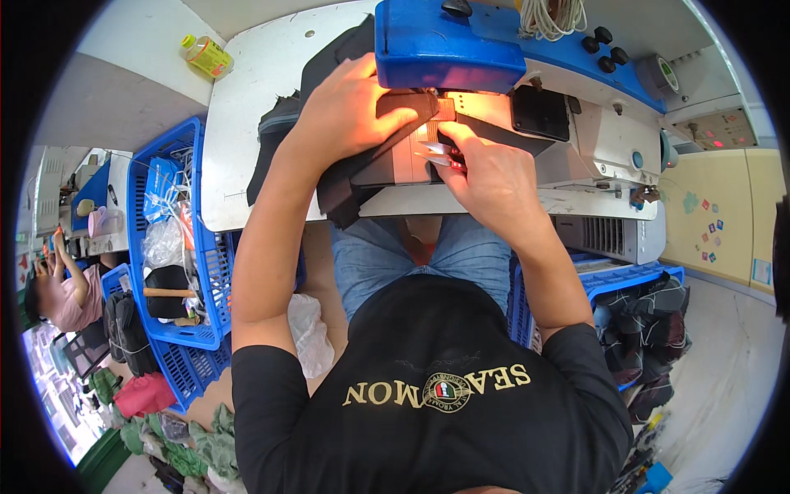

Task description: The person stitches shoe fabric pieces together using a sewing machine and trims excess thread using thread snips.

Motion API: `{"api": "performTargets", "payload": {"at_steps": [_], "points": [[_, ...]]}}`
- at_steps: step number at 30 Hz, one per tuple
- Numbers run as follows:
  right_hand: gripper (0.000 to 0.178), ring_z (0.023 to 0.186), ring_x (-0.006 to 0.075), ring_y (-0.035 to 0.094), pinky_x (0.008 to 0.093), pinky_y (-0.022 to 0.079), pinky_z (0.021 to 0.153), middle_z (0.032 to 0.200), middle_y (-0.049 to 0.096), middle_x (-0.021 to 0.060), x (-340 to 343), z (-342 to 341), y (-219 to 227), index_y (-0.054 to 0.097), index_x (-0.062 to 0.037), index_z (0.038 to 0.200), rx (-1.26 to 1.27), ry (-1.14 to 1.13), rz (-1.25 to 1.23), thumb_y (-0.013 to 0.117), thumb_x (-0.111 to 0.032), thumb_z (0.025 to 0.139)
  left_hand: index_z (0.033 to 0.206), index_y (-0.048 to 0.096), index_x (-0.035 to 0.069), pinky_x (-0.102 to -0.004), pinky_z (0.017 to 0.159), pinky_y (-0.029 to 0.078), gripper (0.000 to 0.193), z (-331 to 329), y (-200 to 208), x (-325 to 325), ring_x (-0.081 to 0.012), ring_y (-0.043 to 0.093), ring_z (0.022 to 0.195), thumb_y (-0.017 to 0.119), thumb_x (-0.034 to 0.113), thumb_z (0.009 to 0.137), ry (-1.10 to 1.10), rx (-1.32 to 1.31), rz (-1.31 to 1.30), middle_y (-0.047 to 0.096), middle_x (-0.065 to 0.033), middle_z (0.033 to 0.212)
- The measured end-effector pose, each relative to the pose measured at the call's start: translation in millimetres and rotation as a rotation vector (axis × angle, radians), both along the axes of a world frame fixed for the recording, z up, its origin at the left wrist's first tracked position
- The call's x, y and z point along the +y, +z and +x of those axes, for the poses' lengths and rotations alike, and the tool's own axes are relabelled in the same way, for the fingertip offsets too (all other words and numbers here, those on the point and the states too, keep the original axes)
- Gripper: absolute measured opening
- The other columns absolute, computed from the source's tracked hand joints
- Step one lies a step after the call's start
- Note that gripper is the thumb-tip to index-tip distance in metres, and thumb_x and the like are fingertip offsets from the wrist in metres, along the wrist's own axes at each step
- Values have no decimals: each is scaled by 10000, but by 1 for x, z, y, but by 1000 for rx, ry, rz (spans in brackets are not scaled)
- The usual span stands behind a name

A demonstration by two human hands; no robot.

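Note:
Dark fabric lies under the blue sewing machine head, lit by a warm lamp at the needle area. My left hand rests flat on it, left of the needle, the thumb stretched out from the other fingers. In my right hand is a pair of thread snips, its blades apart and pointing left over the fabric. The right index fingertip reaches to a small brown strip beside the needle area. The needle itself is hard to make out.
A black phone lies on the machine bed. A bottle stands at the far left. Blue crates flank the white table, and dark cloth pieces fill the right one. Another person sits at far left.

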State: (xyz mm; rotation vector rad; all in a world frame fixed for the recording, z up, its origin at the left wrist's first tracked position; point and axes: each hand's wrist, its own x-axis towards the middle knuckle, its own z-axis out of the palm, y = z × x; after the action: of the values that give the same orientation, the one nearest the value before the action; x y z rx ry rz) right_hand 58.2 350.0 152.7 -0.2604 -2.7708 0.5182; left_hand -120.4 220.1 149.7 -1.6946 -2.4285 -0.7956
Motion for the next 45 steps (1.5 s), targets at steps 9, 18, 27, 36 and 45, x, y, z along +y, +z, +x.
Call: {"api": "performTargets", "payload": {"at_steps": [9, 18, 27, 36, 45], "points": [[289, 684, 339, 636, 423, 486, 582, 776, 646, 150, -2, 2, 1, 533, -26, 1023, 65, -9, -33, 635, -246, 865, 1112, 659, 151, -393, 866, 494, 448, -30, 4, 15, -300, 580, 1050, 730, 401, 747, 31, -95, -30, 581, -100, 1154], [226, 648, 310, 638, 402, 499, 568, 769, 649, 128, -2, -15, -14, 602, -49, 977, 198, -94, 47, 652, -211, 828, 1187, 637, 194, -384, 940, 476, 421, -34, -8, -14, -307, 554, 1157, 687, 365, 806, 140, 5, -48, 528, -126, 1323], [199, 610, 311, 634, 398, 505, 565, 689, 636, 121, -6, -32, -17, 623, -67, 887, 189, -140, 82, 646, -255, 828, 1183, 643, 154, -396, 935, 478, 448, -12, -6, -24, -309, 559, 1146, 695, 380, 799, 194, -14, -42, 539, -138, 1307], [194, 594, 294, 626, 373, 492, 543, 679, 624, 115, -6, -20, -14, 616, -60, 896, 200, -9, -38, 683, -222, 814, 1091, 657, 121, -386, 907, 472, 276, -18, -14, -51, -298, 595, 1032, 643, 103, 816, 128, 154, 108, 629, -105, 1149], [297, 686, 335, 647, 385, 515, 610, 773, 660, 150, -12, 39, -45, 618, -41, 975, -122, 325, -354, 725, -256, 799, 1165, 593, 62, -408, 993, 426, 352, -70, -107, -129, -334, 552, 1131, 600, 53, 814, 413, 185, -45, 591, -145, 1234]]}}
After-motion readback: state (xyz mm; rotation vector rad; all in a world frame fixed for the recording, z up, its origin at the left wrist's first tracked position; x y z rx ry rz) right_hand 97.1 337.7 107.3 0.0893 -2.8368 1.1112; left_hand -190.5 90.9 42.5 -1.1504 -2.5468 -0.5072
